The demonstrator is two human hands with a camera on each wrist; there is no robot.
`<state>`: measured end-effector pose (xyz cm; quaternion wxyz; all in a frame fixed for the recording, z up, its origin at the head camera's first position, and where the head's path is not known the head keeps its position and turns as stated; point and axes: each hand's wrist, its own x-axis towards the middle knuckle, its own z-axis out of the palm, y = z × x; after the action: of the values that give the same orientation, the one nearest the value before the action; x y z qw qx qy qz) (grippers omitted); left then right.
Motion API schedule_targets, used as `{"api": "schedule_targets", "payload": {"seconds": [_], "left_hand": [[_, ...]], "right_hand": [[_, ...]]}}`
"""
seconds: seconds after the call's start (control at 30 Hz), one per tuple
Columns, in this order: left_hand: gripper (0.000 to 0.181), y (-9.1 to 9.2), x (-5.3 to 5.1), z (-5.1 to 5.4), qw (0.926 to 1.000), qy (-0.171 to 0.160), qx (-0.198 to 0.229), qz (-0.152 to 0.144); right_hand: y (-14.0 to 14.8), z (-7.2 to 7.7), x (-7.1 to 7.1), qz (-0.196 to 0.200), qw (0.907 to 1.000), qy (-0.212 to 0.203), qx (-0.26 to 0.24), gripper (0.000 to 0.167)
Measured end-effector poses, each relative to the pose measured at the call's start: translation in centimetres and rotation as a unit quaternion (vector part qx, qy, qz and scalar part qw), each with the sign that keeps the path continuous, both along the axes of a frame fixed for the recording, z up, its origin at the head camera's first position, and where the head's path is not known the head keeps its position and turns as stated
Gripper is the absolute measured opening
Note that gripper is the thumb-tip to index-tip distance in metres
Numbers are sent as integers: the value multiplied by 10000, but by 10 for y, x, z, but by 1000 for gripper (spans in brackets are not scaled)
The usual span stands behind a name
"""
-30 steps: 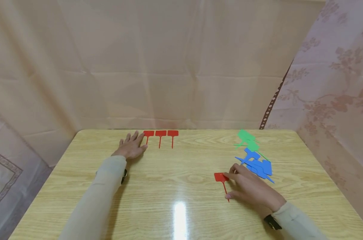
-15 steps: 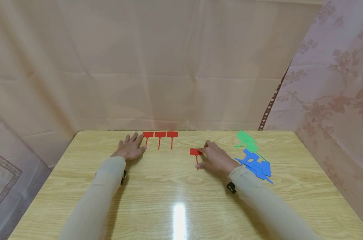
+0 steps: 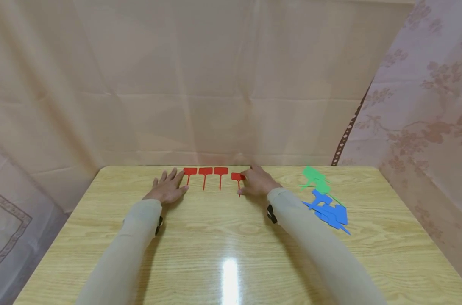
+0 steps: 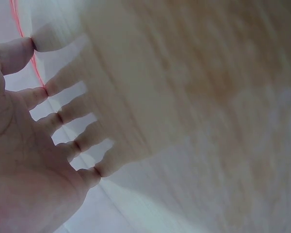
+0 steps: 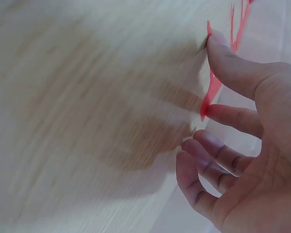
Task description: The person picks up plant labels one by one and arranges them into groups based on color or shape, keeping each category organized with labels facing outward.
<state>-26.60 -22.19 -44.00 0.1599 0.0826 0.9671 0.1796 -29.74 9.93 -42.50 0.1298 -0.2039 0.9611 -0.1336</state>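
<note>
Three red T-shaped plant labels lie in a row near the table's back edge: a left one (image 3: 190,171), a middle one (image 3: 206,171) and a right one (image 3: 221,170). My left hand (image 3: 165,187) rests flat with spread fingers, its index fingertip and thumb at the left label. My right hand (image 3: 258,181) holds a fourth red plant label (image 3: 237,176) just right of the row, slightly nearer me. In the right wrist view, the thumb is on the stem end and the index finger on the head of this label (image 5: 213,90); the other fingers curl loosely.
Toward the right of the wooden table (image 3: 200,254) lie overlapping green plant labels (image 3: 318,180). Just in front of them is a pile of blue plant labels (image 3: 330,212). A beige curtain (image 3: 215,84) hangs right behind the table's back edge.
My right hand has carried the red plant label from beside the blue pile leftward and away from me, up to the row. My left hand has stayed in place.
</note>
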Motion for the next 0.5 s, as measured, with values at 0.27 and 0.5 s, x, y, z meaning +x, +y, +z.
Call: {"api": "schedule_targets", "payload": {"seconds": [0.27, 0.5], "left_hand": [[70, 1, 0, 0, 10000, -24, -18, 24], [70, 0, 2, -1, 10000, -51, -7, 56]], "right_hand": [[-9, 4, -13, -182, 9994, -287, -39, 70], [-13, 8, -16, -163, 9987, -446, 200, 70]]}}
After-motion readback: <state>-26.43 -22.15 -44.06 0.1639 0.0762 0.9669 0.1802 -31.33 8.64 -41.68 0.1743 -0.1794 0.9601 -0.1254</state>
